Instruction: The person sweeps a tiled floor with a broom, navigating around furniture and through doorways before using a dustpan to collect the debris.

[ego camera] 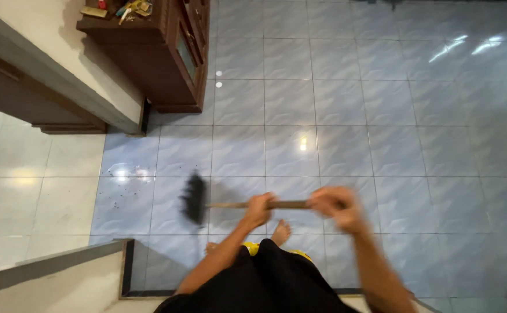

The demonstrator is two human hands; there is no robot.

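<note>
floor [346,116] looks mostly clean & shiny; dark specks [127,174] remain at left near the cabinet [166,64]. broom [194,200] head sits low just right of them, blurred. left hand [259,208] & right hand [337,206] both w/ fingers wrapped round the handle. sweeping seems part done.

We see the black bristle head of the broom [194,199] smeared by motion, its strands indistinct. The right hand [337,207] is likewise blurred, hiding its fingers. The dark wooden cabinet [166,58] is cut by the top edge; the small items on it [117,8] are too small to identify.
</note>
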